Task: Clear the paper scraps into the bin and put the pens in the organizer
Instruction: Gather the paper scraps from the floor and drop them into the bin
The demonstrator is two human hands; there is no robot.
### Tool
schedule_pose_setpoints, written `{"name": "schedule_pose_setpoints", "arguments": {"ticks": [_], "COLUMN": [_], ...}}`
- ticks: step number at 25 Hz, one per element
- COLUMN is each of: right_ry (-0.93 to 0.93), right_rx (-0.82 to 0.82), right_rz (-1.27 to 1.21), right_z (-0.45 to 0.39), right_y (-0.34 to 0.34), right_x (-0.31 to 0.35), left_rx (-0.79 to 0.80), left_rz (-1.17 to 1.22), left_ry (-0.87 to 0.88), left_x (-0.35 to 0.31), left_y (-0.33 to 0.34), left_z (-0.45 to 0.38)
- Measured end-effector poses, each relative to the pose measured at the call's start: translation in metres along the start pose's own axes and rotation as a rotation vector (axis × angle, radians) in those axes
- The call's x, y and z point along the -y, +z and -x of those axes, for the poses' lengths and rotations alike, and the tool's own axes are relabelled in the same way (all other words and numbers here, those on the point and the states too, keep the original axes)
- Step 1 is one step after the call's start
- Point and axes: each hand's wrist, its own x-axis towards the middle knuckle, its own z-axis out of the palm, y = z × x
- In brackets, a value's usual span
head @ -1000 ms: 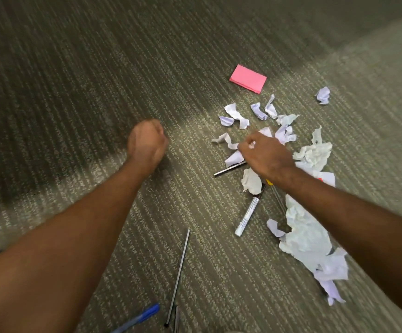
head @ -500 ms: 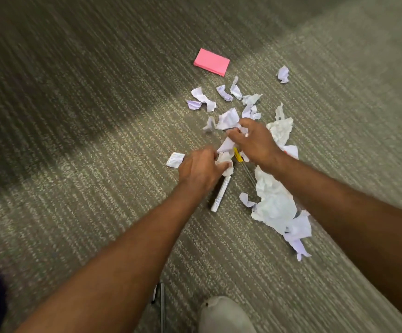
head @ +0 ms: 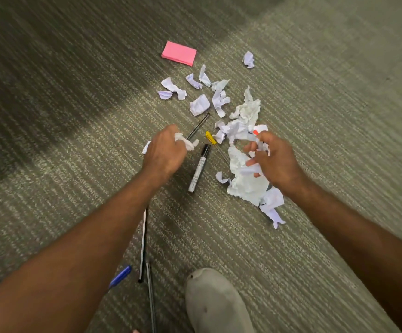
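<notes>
Torn white paper scraps (head: 219, 99) lie scattered on the carpet, with a larger crumpled heap (head: 245, 183) to the right. My left hand (head: 164, 152) is closed around a few white scraps. My right hand (head: 272, 162) pinches scraps at the top of the heap. Between my hands lies a white marker with a black cap (head: 198, 169), a yellow-capped pen (head: 213, 140) and a thin black pen (head: 198, 126). Near my left forearm lie two thin dark pens (head: 143, 246) and a blue pen (head: 120, 276). No bin or organizer is in view.
A pink sticky-note pad (head: 179, 53) lies on the carpet beyond the scraps. One lone scrap (head: 248, 59) sits at the far right. A grey shoe (head: 215, 304) stands at the bottom middle, close to the dark pens.
My left hand has come in from the left and closed on scraps. My right hand shifted right onto the heap and took hold of scraps. The marker and pens between them are now uncovered.
</notes>
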Motion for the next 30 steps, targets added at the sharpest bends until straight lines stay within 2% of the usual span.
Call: {"name": "schedule_pose_setpoints", "arguments": {"ticks": [3, 8, 12, 15, 17, 20, 24, 27, 30], "right_ry": [-0.016, 0.035, 0.065, -0.004, -0.034, -0.013, 0.011, 0.086, 0.115], "right_rx": [-0.018, 0.124, 0.223, 0.189, 0.199, 0.213, -0.012, -0.128, -0.202], "right_rz": [0.247, 0.554, 0.684, 0.711, 0.629, 0.373, 0.217, 0.088, 0.135], "right_z": [0.016, 0.042, 0.052, 0.050, 0.050, 0.056, 0.054, 0.059, 0.070], "right_y": [-0.002, 0.008, 0.026, 0.031, 0.026, 0.015, 0.001, -0.017, -0.028], "right_x": [-0.014, -0.013, -0.017, -0.027, -0.022, -0.010, -0.022, -0.044, -0.073], "left_rx": [-0.031, -0.048, 0.004, 0.000, -0.013, -0.035, -0.044, -0.034, -0.057], "left_rz": [-0.093, -0.292, -0.357, -0.389, -0.401, -0.408, -0.433, -0.372, -0.264], "left_ry": [-0.064, -0.083, -0.025, -0.018, -0.018, 0.054, 0.095, 0.031, 0.057], "left_x": [0.012, 0.035, 0.048, 0.050, 0.049, 0.049, 0.052, 0.049, 0.030], "left_y": [-0.009, -0.016, -0.006, -0.002, -0.002, -0.001, 0.000, -0.002, -0.007], "left_z": [0.005, 0.011, 0.015, 0.014, 0.014, 0.015, 0.013, 0.017, 0.027]}}
